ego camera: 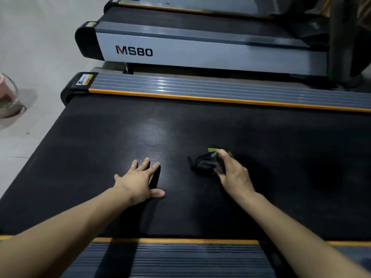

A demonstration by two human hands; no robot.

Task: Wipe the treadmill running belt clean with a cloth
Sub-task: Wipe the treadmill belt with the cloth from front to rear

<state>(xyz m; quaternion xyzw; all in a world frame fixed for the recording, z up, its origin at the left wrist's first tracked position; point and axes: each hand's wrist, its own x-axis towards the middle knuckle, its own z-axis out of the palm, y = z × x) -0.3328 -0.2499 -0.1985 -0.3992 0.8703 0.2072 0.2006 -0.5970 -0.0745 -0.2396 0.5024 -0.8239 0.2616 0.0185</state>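
Both arms extended from bottom of frame toward centre. Left hand [140,180] flat, palm down, fingers splayed, thumb out to the right. Right hand [232,170] centre-right, fingers curled, gripping a bunched cloth [202,164].

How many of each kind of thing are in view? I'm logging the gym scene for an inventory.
Treadmills: 3 (near belt, MS80 one, far one)
Cloths: 1, dark
Hands: 2 (left hand, right hand)
Pink containers on the floor: 1
Total: 7
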